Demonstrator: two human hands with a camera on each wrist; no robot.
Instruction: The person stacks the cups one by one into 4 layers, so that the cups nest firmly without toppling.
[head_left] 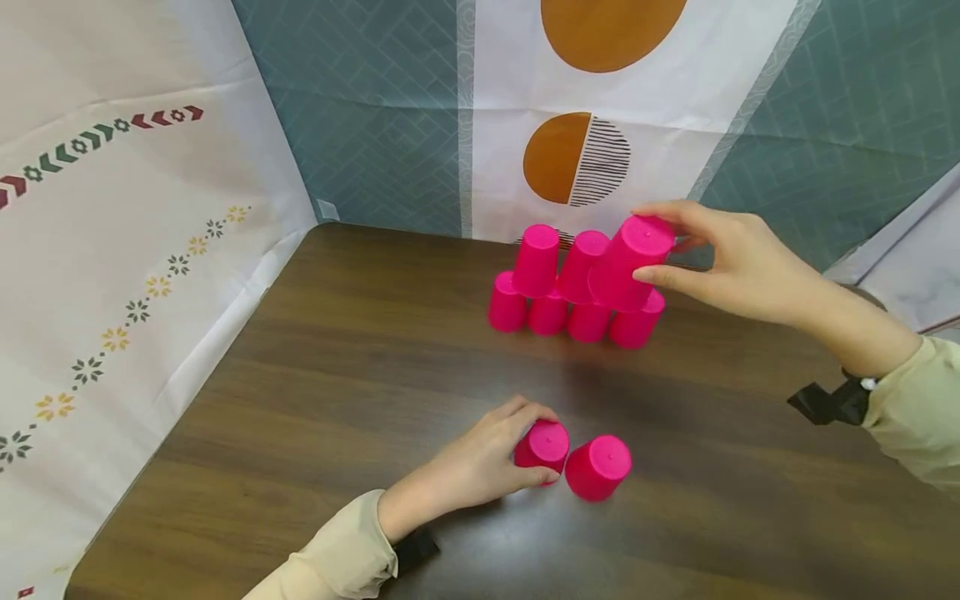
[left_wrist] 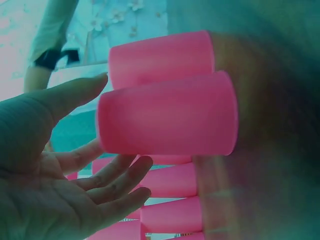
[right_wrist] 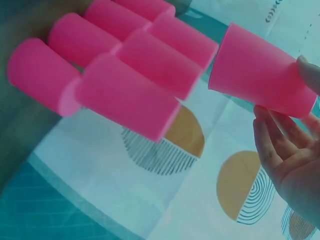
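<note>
My right hand point(head_left: 738, 258) grips an upside-down pink cup point(right_wrist: 262, 70) by its upper part, thumb on one side and fingers on the other. In the head view this cup hides part of a two-row stack of pink cups point(head_left: 536, 260). From the right wrist, it stands apart from the stack, whose upper row has three cups point(right_wrist: 127, 97). Nearer the body, my left hand point(head_left: 491, 458) spreads loosely about an upside-down pink cup point(left_wrist: 165, 117) on the table. A gap shows between its thumb and that cup. Another pink cup point(head_left: 598, 468) stands just to the right.
Beneath everything is a dark wooden table point(head_left: 322, 358). A patterned cloth point(head_left: 375, 117) hangs close behind the stack, and a white cloth point(head_left: 187, 275) borders the left edge. A black wrist band point(head_left: 832, 404) sits at the right sleeve.
</note>
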